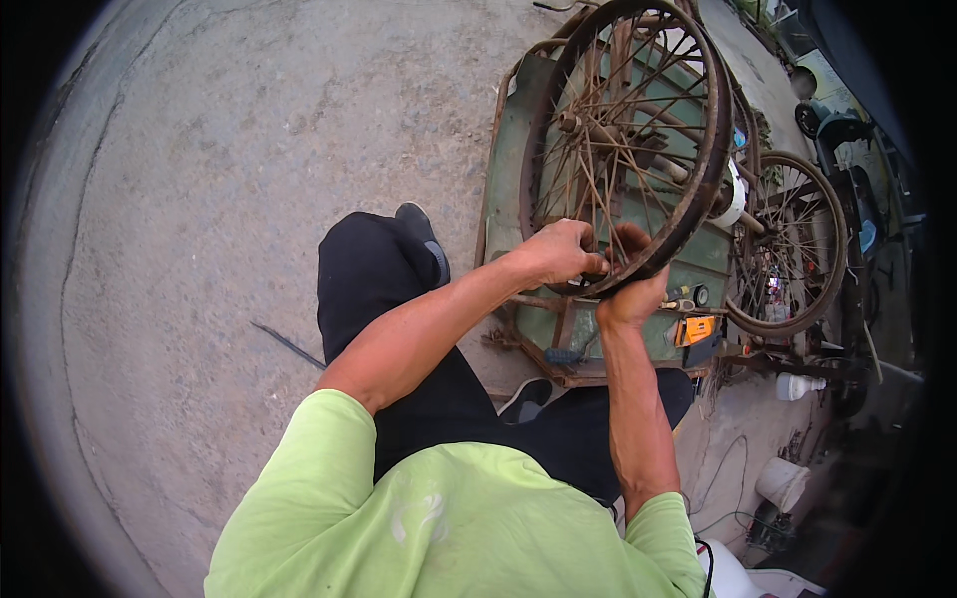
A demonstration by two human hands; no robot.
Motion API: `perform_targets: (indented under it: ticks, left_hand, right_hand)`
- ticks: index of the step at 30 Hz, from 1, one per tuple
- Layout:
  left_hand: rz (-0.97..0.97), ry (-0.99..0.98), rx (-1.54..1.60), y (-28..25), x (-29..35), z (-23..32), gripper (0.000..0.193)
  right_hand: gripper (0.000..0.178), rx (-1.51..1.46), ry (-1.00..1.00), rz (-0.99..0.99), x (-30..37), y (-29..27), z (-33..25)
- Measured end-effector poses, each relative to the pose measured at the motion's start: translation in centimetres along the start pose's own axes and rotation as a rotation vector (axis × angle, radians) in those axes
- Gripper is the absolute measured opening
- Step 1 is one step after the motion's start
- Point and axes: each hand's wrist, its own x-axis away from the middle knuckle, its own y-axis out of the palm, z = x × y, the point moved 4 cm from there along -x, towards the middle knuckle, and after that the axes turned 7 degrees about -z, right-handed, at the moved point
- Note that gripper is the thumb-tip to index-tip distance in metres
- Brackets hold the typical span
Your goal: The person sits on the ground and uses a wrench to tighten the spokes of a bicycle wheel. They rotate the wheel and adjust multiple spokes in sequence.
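A rusty spoked wheel (710,164) stands tilted in front of me, with its hub (588,128) and many thin spokes in view. My left hand (570,251) is at the near lower part of the rim, on its inner side. Its fingers are pinched together beside the spokes, and what they hold is hidden. My right hand (636,289) cups the same stretch of rim from outside and below, its fingers curled over to the inner side. Both hands almost touch there.
The wheel sits over a green metal cart (533,85) with a rusty frame. Near its edge lie an orange box (696,330), a round gauge (701,295) and a dark-blue grip (563,356). Right are another spoked wheel (832,254), a bulb (799,387) and a white bucket (783,483).
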Motion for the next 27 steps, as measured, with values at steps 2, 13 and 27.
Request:
perform_targets:
  ticks: [2,13,27]
  left_hand:
    - [0.116,0.018,-0.222,0.1,0.1,0.5,0.04]
    - [0.076,0.02,-0.143,-0.3,1.5,-0.2,0.043]
    - [0.356,0.22,-0.288,0.5,3.3,1.2,0.039]
  right_hand:
    - [0.053,-0.013,-0.017,-0.016,0.0,-0.4,0.7]
    - [0.047,0.028,0.029,-0.078,0.5,-0.3,-0.4]
    - [0.049,0.041,0.021,-0.035,0.8,0.4,-1.0]
